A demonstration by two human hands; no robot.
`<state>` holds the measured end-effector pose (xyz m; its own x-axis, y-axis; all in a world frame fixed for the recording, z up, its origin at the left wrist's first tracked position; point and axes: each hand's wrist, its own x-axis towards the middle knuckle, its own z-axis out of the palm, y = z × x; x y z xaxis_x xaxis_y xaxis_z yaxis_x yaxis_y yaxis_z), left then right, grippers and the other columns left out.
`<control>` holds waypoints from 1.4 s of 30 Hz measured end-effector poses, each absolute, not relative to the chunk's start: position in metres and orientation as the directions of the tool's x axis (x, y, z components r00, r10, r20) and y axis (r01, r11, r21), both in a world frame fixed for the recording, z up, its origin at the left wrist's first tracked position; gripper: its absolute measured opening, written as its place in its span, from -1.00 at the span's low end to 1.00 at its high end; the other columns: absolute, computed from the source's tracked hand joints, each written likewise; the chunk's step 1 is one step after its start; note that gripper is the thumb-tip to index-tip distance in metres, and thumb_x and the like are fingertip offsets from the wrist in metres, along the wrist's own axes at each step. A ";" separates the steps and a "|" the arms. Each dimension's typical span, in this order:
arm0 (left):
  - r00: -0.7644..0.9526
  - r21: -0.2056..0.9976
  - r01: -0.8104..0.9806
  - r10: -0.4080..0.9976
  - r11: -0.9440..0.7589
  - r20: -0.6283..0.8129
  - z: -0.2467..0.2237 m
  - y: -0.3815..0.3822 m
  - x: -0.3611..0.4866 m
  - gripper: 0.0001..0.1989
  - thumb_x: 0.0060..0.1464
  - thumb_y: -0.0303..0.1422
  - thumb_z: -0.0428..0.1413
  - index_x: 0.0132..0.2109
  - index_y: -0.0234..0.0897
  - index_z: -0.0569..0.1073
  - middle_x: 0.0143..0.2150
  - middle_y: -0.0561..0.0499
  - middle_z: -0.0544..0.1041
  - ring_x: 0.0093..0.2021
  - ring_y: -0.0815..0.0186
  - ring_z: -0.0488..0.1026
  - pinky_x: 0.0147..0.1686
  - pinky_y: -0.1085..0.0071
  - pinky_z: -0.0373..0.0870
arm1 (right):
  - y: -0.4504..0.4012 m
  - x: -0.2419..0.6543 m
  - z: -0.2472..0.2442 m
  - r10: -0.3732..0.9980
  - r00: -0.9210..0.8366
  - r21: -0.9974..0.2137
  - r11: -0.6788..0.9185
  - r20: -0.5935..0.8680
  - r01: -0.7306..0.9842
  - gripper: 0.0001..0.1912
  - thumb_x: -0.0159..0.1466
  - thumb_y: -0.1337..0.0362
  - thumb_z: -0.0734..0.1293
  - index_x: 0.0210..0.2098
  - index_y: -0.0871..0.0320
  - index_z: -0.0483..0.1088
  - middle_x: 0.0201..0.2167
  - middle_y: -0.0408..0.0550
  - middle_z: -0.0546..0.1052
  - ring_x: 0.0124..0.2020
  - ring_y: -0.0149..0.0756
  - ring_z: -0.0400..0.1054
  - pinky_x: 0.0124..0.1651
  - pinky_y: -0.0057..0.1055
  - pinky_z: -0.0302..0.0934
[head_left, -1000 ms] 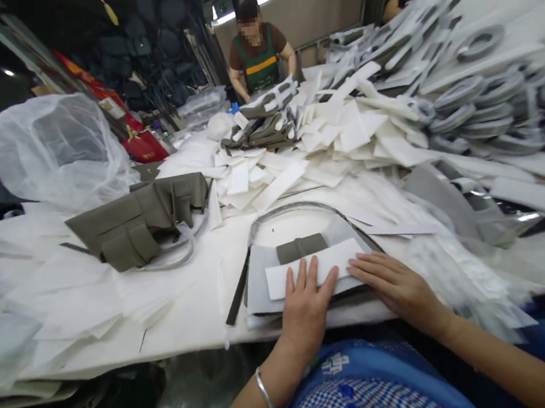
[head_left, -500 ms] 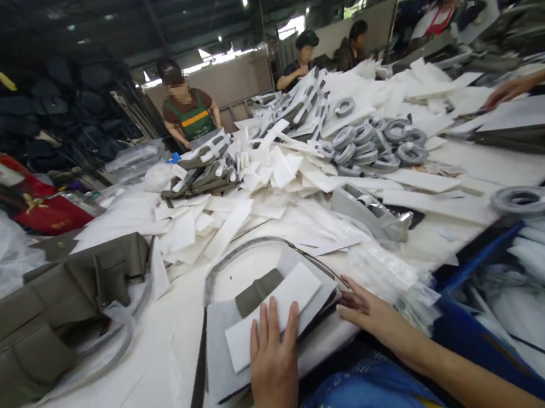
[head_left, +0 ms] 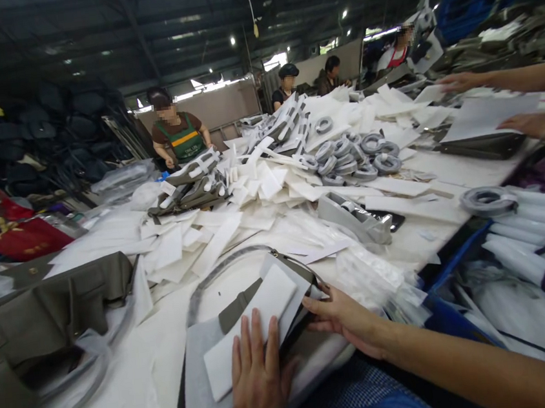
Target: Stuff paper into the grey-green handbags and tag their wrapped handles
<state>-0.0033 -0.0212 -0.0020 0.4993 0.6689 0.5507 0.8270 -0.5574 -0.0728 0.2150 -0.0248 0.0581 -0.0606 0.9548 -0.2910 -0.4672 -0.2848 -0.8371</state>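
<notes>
A dark olive bag (head_left: 238, 303) with a wrapped loop handle (head_left: 220, 259) lies at the near edge of the table. Grey sheet (head_left: 196, 374) and a white foam piece (head_left: 276, 289) cover most of it. My left hand (head_left: 257, 371) rests flat on the foam piece, fingers spread. At the bag's right edge, my right hand (head_left: 335, 314) has its thumb on top and its fingers underneath, closed on the bag's edge.
Another olive bag (head_left: 91, 288) lies at left. White foam pieces (head_left: 270, 181) and grey rolls (head_left: 345, 157) are heaped behind. A blue crate (head_left: 449, 270) with plastic-wrapped bundles stands at right. A co-worker's hands (head_left: 527, 124) reach in at right; other people stand beyond the heap.
The view has turned somewhat to the right. My right hand has closed on the bag's right edge, which is lifted a little. My left hand remains flat on the foam.
</notes>
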 end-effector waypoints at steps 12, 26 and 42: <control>0.406 -0.039 0.863 0.647 -0.503 0.646 0.011 -0.007 -0.029 -0.25 0.29 -0.45 0.02 0.48 -0.17 -0.16 0.42 -0.23 0.16 0.39 -0.01 0.15 0.22 0.05 0.34 | 0.007 0.294 0.058 0.941 -0.169 -0.626 0.322 0.292 0.710 -0.69 0.44 0.13 0.18 -0.06 0.10 0.50 -0.11 0.03 0.61 -0.05 -0.17 0.50 0.07 -0.18 0.37; 0.261 0.058 0.901 0.644 -0.429 0.719 0.024 0.006 -0.030 -0.23 0.27 -0.41 0.07 0.48 -0.15 -0.14 0.42 -0.16 0.19 0.33 0.02 0.27 0.20 0.10 0.37 | 0.085 0.318 0.023 0.890 -0.374 -0.005 0.388 0.259 0.921 -0.77 0.28 0.53 0.26 -0.20 0.26 0.55 -0.28 0.16 0.62 -0.14 -0.12 0.48 0.13 -0.14 0.19; 0.327 0.067 0.834 0.588 -0.548 0.740 0.010 0.020 -0.039 -0.21 0.27 -0.32 0.09 0.48 -0.12 -0.16 0.47 -0.13 0.06 0.36 -0.03 0.22 0.24 0.03 0.33 | 0.024 0.480 0.095 0.757 0.346 -0.304 -0.204 0.553 0.931 -0.65 0.30 0.17 0.26 -0.06 0.21 0.55 -0.44 0.01 0.64 -0.36 -0.07 0.54 -0.24 -0.24 0.38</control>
